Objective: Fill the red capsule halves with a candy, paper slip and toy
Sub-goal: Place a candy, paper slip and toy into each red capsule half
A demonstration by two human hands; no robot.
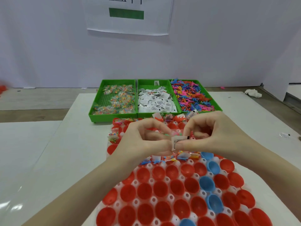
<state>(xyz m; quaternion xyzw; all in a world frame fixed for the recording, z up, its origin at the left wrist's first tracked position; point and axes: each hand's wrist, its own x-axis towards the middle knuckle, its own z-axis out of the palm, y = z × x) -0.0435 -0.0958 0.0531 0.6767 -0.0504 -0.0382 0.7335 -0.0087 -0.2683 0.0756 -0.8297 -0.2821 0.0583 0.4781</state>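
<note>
Red capsule halves (160,188) sit open in a white holder tray (153,199), with a few blue halves (206,183) among them. The rows beyond my hands hold candies, slips and toys. My left hand (143,141) and my right hand (210,136) meet above the tray's middle. Together they pinch a small white paper slip (176,141). A red toy (192,136) shows between the right fingers, and a candy (175,132) peeks out between both hands. Three green bins stand behind: candies (117,99), paper slips (156,99), coloured toys (192,96).
A white mat (65,144) covers the table under the tray and bins. A crumpled white tissue (253,93) lies at the far right. A loose wrapper (284,135) rests at the right edge. A white wall with a paper sign (128,15) stands behind.
</note>
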